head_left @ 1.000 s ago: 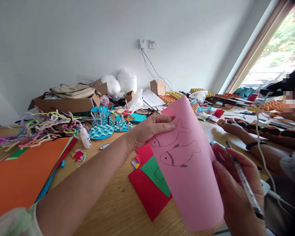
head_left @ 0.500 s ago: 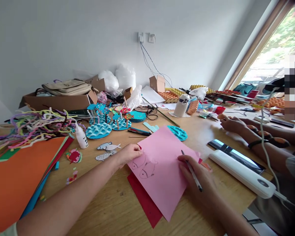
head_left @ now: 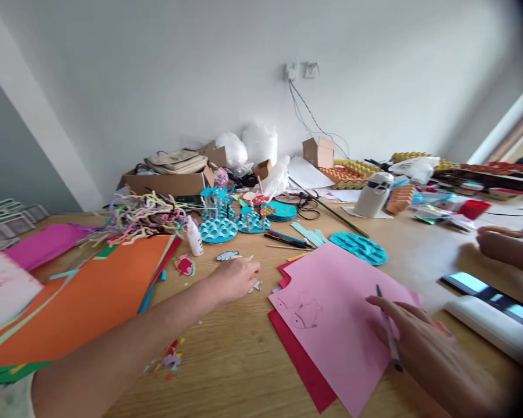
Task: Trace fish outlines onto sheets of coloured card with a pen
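A pink sheet of paper (head_left: 335,325) with two fish outlines drawn in pen lies on the table, partly over a red sheet (head_left: 303,360). My right hand (head_left: 412,342) rests on its right side with a pen (head_left: 390,334) held between the fingers. Left of the sheet, my left hand (head_left: 237,280) is over the paper fish cutouts, its fingers curled down together. One fish cutout (head_left: 227,255) shows just behind the hand, and part of another (head_left: 256,287) shows by the fingertips. Whether the fingers grip it is hidden.
A glue bottle (head_left: 194,237), a red paper fish (head_left: 185,265) and blue wavy bases (head_left: 218,231) stand beyond my left arm. Coloured sheets (head_left: 108,302) and pipe cleaners (head_left: 148,215) lie left. A phone (head_left: 492,296), white power strip (head_left: 488,328) and another person's hand (head_left: 512,249) are at right.
My left hand has let go of the pink sheet and moved left to the fish cutouts. My right hand keeps the pen on the sheet. The view has turned left.
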Demonstrator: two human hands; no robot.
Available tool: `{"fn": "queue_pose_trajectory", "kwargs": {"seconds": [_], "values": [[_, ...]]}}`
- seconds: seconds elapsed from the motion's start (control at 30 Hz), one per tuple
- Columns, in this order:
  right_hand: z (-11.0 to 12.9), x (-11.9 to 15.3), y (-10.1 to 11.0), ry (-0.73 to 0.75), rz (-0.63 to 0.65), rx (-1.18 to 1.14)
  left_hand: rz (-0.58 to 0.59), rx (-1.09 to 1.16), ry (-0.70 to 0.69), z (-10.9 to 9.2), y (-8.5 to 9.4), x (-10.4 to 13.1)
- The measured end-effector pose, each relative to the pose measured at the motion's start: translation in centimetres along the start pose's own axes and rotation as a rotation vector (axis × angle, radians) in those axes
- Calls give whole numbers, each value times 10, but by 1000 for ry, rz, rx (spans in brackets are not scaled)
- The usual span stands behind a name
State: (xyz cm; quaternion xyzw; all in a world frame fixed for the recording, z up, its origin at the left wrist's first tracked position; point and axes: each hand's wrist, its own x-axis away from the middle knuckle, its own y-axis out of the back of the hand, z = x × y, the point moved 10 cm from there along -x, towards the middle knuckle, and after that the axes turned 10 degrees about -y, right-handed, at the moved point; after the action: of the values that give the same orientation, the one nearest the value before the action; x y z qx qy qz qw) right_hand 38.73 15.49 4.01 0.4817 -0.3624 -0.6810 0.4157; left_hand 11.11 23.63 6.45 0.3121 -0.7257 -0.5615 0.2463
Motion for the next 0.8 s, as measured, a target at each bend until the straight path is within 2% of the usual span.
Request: {"fn": "queue_pose_trajectory", "kwargs": {"seconds": [0.1, 0.2, 0.3, 0.37, 0.43, 0.57, 0.67, 0.8], "values": [[29, 2, 22, 113, -132, -64, 19, -78, 107, 41, 16, 41], [80, 12, 46, 269, -188, -166, 55, -141, 252, 96, 38, 90], [139, 28, 60, 454, -178, -208, 102, -202, 399, 149, 58, 143], [172, 39, 62, 568, -119, -256, 152, -219, 462, 170, 62, 177], [197, 51, 64, 676, -97, -303, 214, -208, 493, 175, 55, 207], [221, 65, 63, 775, -47, -362, 282, -175, 478, 153, 29, 246], [226, 67, 57, 777, -2, -398, 295, -163, 465, 134, 11, 259], [225, 68, 44, 744, 56, -390, 286, -164, 476, 125, -3, 264]]}}
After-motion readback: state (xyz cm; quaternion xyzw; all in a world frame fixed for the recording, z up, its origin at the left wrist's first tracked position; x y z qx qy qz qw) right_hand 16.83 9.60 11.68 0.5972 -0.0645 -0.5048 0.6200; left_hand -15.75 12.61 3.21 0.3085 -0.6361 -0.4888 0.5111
